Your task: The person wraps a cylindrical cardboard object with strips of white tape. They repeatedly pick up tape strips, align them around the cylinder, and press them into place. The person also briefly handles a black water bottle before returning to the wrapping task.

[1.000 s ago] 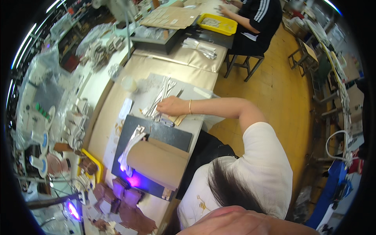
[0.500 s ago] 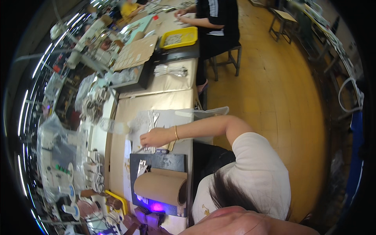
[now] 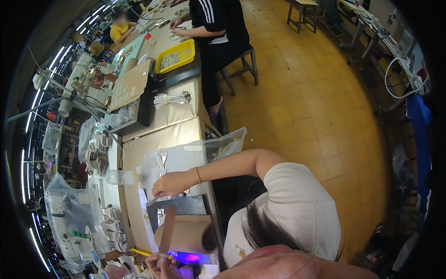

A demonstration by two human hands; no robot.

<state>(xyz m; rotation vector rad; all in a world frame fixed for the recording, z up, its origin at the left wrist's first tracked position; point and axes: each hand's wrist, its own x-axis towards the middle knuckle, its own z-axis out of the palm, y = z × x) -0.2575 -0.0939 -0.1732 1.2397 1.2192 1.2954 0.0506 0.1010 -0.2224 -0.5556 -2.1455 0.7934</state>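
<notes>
My right hand [image 3: 171,184], with a gold bracelet at the wrist, is closed at the far edge of a black board [image 3: 188,205]. From its fingertips sticks out a thin pale strip [image 3: 152,200], its kind unclear. My left hand [image 3: 160,266] appears at the lower edge, fingers closed around the lower end of a flat brown strip [image 3: 168,228] that stands up in front of a brown cardboard roll [image 3: 189,234]. The roll lies on the black board. Beyond my right hand, several white strips [image 3: 161,161] lie on a pale sheet.
A clear bottle [image 3: 121,177] lies left of my right hand. A bundle of white strips [image 3: 172,99] and a yellow tray [image 3: 175,56] are farther up the table. Covered sewing machines [image 3: 76,223] line the left. A co-worker in black [image 3: 218,32] sits at the far end.
My left hand has come into view at the bottom with the brown strip. The whole view has shifted; my right hand still holds the thin pale strip near the board.
</notes>
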